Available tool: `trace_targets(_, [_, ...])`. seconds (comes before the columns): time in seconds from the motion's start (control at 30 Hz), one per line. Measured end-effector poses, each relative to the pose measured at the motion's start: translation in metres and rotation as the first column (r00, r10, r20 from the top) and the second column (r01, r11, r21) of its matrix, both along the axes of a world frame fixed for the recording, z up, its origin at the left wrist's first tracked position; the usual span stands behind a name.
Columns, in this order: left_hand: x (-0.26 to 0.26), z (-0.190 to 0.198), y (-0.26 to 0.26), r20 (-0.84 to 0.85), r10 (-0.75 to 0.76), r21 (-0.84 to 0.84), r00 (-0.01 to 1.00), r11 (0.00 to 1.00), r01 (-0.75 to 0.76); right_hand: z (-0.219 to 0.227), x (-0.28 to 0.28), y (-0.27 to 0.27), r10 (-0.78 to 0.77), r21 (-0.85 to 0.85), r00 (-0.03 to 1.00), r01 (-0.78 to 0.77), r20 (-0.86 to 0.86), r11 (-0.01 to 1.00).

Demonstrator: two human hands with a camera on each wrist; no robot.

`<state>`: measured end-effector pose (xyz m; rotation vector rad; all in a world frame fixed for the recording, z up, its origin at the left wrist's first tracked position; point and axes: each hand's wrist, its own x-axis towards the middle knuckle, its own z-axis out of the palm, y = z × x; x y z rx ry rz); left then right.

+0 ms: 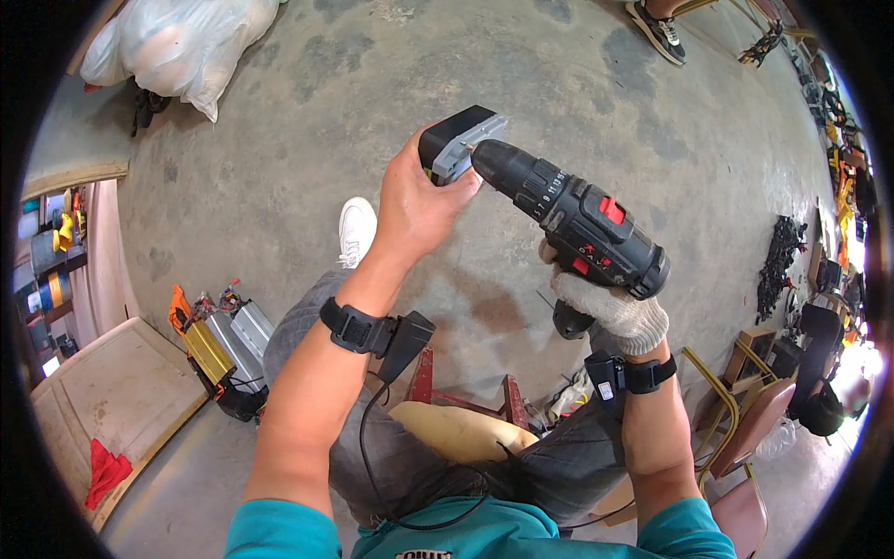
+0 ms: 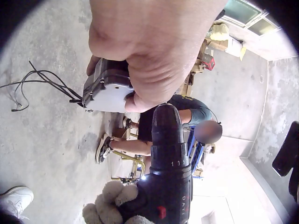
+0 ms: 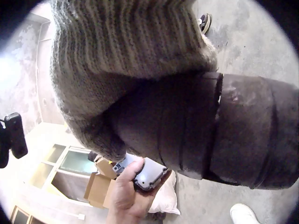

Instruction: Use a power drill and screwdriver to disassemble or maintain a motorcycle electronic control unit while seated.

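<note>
The bare left hand (image 1: 416, 210) grips a small black-and-grey plastic box (image 1: 453, 142) above the concrete floor (image 1: 307, 112), while the gloved right hand (image 1: 610, 312) clasps a black cordless drill with red switches (image 1: 577, 219), its chuck against the box. This looks like driving or loosening a screw. The next move calls for keeping the bit square and the box steady.
</note>
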<state>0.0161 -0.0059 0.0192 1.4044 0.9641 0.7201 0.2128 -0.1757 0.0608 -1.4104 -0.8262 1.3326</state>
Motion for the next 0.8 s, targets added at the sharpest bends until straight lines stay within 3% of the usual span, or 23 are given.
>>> trace_targets(0.8, [-0.0003, 0.0042, -0.0003, -0.098, -0.01, 0.012, 0.995, 1.0, 0.011, 0.0013, 0.0001, -0.0006, 0.001, -0.003, 1.0, -0.001, -0.004, 1.0])
